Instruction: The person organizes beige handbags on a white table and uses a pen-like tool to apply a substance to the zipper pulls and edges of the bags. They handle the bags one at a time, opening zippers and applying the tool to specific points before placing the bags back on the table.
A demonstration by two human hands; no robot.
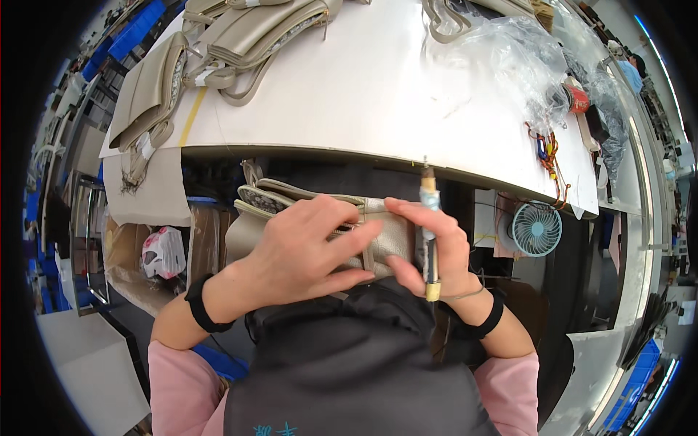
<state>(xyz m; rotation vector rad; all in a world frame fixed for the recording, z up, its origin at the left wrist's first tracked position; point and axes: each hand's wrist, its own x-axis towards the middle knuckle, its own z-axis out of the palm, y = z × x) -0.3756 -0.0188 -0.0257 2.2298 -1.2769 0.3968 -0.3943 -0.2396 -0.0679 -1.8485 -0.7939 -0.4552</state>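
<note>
A beige-gold handbag (389, 231) with open zipped pockets and a patterned lining lies in front of my body, below the table edge. My left hand (309, 243) rests across it with fingers spread, touching the bag near a narrow strap. At the bag's right end, my right hand (445, 251) has thumb and forefinger against its edges. Tucked upright in that same hand is a slim, pen-like tool (430, 251) wrapped in tape, its thin tip pointing up. The part of the bag under my left palm is hidden.
On the white table (327, 109), more beige bags (243, 33) lie at the far left. Clear plastic wrapping (509, 65) and colourful cords (549, 156) are at the right. A small blue fan (536, 229) stands below the table's right side; a cardboard box (131, 265) is at left.
</note>
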